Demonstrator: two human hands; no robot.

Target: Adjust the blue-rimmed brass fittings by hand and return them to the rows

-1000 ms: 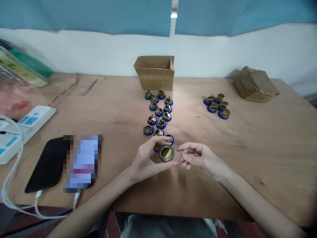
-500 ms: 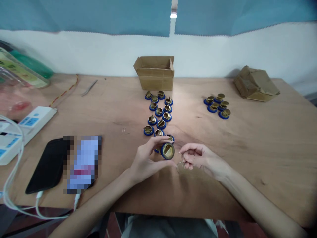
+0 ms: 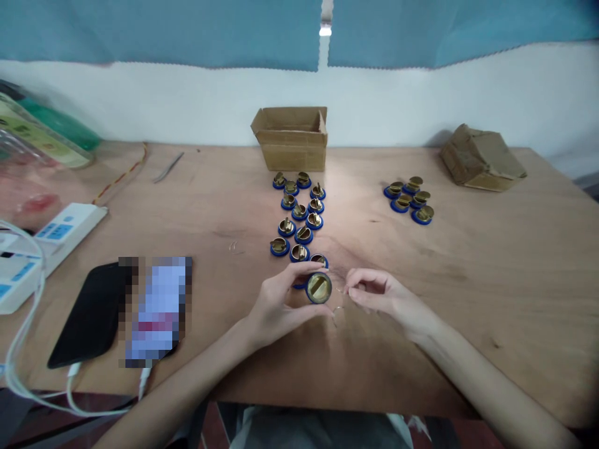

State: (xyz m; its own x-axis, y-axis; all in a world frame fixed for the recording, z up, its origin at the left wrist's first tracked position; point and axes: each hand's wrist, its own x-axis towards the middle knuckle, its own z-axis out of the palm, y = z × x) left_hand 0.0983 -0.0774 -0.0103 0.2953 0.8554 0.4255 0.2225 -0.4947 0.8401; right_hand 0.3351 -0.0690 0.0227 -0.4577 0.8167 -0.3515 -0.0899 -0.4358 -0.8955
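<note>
Between its thumb and fingers my left hand (image 3: 276, 305) grips a round brass piece with a blue rim (image 3: 319, 288). Its brass face, crossed by a slot or bar, is turned toward me. To the right, my right hand (image 3: 381, 294) is pinched, with a thin wire (image 3: 341, 289) at its fingertips, a short way from the brass piece. Another fine curved wire (image 3: 337, 309) shows by my left thumb tip. Behind my left hand, several similar blue-rimmed brass pieces (image 3: 304, 234) stand in a loose column. One beside the left fingers is partly hidden.
An open cardboard box (image 3: 294, 149) stands against the wall, and a crumpled box (image 3: 484, 159) lies far right. Several more brass pieces (image 3: 412, 199) sit right of centre. Tweezers (image 3: 169, 167), thin wires (image 3: 234, 247), two phones (image 3: 88, 312) on cables and a power strip (image 3: 70, 234) lie left.
My right fingers have drawn together more tightly and shifted slightly. The wire by my left thumb now shows apart from the right fingers. My left hand still holds the brass piece.
</note>
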